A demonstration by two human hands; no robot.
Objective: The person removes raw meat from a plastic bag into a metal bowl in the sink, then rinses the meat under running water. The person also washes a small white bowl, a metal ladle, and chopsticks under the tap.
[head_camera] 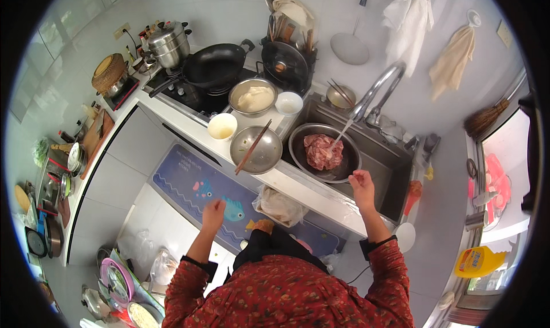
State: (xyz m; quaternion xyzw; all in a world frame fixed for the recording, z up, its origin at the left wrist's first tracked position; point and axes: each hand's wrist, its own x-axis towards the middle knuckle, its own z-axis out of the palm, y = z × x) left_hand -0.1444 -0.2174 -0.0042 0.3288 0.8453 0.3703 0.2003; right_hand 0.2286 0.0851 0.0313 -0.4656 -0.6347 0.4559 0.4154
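My right hand (362, 186) is beside the near right rim of a metal basin (296, 156), its fingers curled; whether it touches the rim I cannot tell. The basin sits in the sink and holds a lump of raw meat (316, 150), with water running onto it from the chrome faucet (378, 92). My left hand (214, 210) hangs over the blue floor mat, fingers curled, with nothing visible in it. Left of the sink, a steel bowl (262, 145) has wooden chopsticks (253, 147) across it. Near it are a bowl with dough (253, 97), a white bowl (289, 104) and a cup with pale contents (222, 127).
A black wok (215, 66) and a steamer pot (169, 44) stand at the stove. Chopsticks lie on a small bowl (340, 95) behind the sink. A plastic-wrapped container (279, 203) is low before the counter. Cloths hang on the wall, and a yellow bottle (477, 261) stands at the window.
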